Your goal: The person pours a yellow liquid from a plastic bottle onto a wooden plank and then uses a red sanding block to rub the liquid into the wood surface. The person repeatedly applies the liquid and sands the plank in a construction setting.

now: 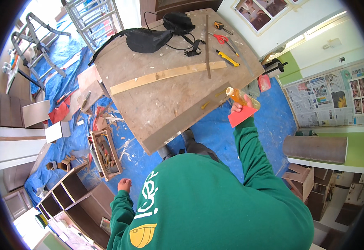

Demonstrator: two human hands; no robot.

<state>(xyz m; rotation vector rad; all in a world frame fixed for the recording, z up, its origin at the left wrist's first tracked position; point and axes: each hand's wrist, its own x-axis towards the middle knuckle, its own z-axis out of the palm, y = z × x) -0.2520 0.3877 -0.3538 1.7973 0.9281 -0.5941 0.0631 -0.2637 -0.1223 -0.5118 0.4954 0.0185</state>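
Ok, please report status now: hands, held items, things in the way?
Right hand holding bottle and red scraper. Left hand, nothing visible in it. Possible obstacles on table: light wood strip, yellow cutter, black bag.

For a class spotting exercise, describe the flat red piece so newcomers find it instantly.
Find the big brown wooden table, then the bare right hand beside its front edge. It holds a translucent amber bottle and, lower in the picture, the flat red piece: thin, opaque and straight-edged, unlike the rounded bottle.
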